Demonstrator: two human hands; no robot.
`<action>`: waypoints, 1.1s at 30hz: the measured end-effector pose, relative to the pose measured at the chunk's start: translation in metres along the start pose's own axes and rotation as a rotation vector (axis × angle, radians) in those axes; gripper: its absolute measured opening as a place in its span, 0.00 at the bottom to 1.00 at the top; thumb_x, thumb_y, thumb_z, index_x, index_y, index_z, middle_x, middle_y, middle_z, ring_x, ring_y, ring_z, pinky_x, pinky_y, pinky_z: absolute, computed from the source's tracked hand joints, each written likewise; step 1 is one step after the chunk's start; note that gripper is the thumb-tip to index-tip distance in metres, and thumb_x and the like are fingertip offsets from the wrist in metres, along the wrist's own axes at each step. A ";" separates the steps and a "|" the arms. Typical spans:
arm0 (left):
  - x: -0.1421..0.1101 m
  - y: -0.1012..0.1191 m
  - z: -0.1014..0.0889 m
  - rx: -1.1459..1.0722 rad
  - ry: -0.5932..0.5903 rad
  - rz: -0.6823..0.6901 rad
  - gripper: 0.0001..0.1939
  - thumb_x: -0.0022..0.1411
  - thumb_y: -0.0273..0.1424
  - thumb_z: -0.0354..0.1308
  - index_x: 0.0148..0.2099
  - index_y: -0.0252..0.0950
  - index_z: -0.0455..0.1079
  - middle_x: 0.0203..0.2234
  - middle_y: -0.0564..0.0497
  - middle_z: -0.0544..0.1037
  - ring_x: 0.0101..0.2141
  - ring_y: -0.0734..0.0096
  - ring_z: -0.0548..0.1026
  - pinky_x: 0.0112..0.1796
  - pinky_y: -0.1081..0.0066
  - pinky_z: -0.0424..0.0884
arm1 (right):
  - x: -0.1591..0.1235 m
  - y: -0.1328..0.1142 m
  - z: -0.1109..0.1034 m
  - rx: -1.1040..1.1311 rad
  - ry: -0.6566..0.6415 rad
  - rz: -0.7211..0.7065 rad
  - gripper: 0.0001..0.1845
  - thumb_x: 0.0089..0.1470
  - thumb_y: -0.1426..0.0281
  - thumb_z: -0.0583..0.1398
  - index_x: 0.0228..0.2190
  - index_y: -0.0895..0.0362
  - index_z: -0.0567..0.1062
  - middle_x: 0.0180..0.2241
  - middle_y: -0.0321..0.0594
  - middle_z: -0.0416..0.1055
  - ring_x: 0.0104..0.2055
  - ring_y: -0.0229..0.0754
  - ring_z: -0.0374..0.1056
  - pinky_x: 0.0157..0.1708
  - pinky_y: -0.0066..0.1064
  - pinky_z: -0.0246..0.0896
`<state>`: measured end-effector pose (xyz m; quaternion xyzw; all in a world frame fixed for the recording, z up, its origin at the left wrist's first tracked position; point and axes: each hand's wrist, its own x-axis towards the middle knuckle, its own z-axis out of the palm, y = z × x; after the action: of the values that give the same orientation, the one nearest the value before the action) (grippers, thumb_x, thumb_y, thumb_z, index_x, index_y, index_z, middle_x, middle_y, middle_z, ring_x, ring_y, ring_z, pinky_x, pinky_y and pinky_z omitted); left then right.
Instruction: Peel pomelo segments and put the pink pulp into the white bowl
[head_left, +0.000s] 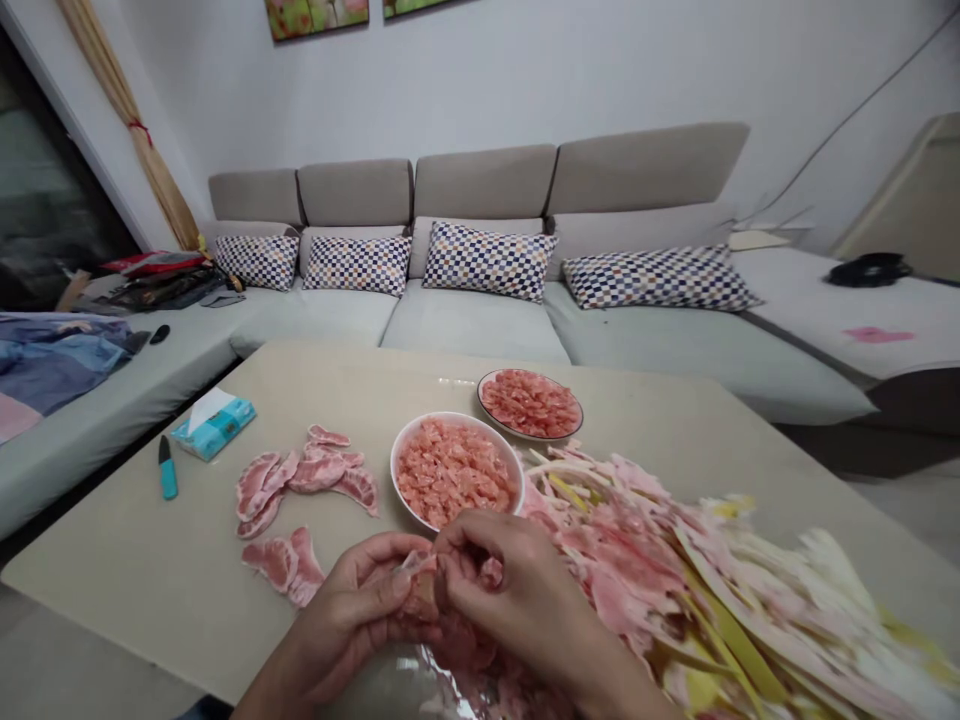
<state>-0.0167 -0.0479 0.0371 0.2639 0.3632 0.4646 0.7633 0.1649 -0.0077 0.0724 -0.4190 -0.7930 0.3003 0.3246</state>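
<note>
My left hand (356, 605) holds a pomelo segment (421, 598), its fingers and thumb closed around the side. My right hand (517, 580) pinches at the segment's top edge, where pale membrane shows; a small pink piece peeks out between its fingers. Both hands are just in front of a white bowl (400, 503) heaped with peeled pink pomelo flesh (454, 470). Left of the bowl lie several segments still in their skin (262, 490). Under and right of my right hand spreads a pile of peel and membrane scraps (622, 560).
A dark-rimmed plate (517, 434) of pink flesh stands behind the bowl. At the table's left are a blue tissue pack (217, 430) and a small knife with a turquoise handle (168, 478). A sofa (472, 320) with checked cushions runs along the table's far side.
</note>
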 end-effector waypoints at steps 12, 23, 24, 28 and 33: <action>0.004 -0.002 -0.010 -0.092 -0.174 -0.026 0.13 0.55 0.28 0.66 0.44 0.32 0.75 0.31 0.48 0.74 0.31 0.72 0.74 0.35 0.69 0.74 | -0.001 -0.001 0.001 0.007 0.003 -0.016 0.08 0.46 0.80 0.57 0.25 0.57 0.74 0.21 0.32 0.69 0.23 0.34 0.62 0.24 0.24 0.53; 0.009 -0.006 -0.006 -0.139 -0.026 0.051 0.11 0.59 0.26 0.63 0.45 0.36 0.73 0.32 0.51 0.75 0.30 0.78 0.74 0.42 0.64 0.75 | 0.007 0.002 -0.007 0.213 -0.201 0.063 0.05 0.53 0.75 0.61 0.32 0.55 0.76 0.31 0.33 0.74 0.33 0.37 0.68 0.32 0.25 0.60; 0.009 -0.007 -0.005 -0.117 -0.008 0.053 0.11 0.59 0.26 0.63 0.45 0.36 0.73 0.33 0.50 0.75 0.31 0.76 0.75 0.41 0.64 0.75 | 0.007 0.002 -0.006 0.211 -0.206 0.072 0.04 0.54 0.75 0.60 0.30 0.55 0.75 0.30 0.33 0.74 0.32 0.37 0.68 0.31 0.25 0.59; 0.007 -0.008 -0.002 -0.023 -0.003 0.046 0.15 0.59 0.32 0.63 0.49 0.36 0.72 0.39 0.45 0.76 0.36 0.68 0.77 0.40 0.61 0.76 | 0.004 0.005 -0.001 0.160 -0.209 0.110 0.05 0.56 0.75 0.59 0.29 0.56 0.73 0.28 0.33 0.73 0.31 0.37 0.67 0.30 0.26 0.58; 0.013 -0.016 -0.005 0.119 -0.069 0.139 0.27 0.50 0.34 0.70 0.52 0.38 0.68 0.46 0.42 0.76 0.41 0.60 0.77 0.40 0.63 0.75 | 0.003 0.008 0.005 0.093 -0.183 0.110 0.08 0.59 0.70 0.57 0.28 0.56 0.73 0.29 0.35 0.72 0.32 0.39 0.67 0.33 0.29 0.58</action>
<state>-0.0087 -0.0431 0.0183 0.3491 0.3444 0.4848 0.7242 0.1633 -0.0024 0.0645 -0.4173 -0.7802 0.3912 0.2532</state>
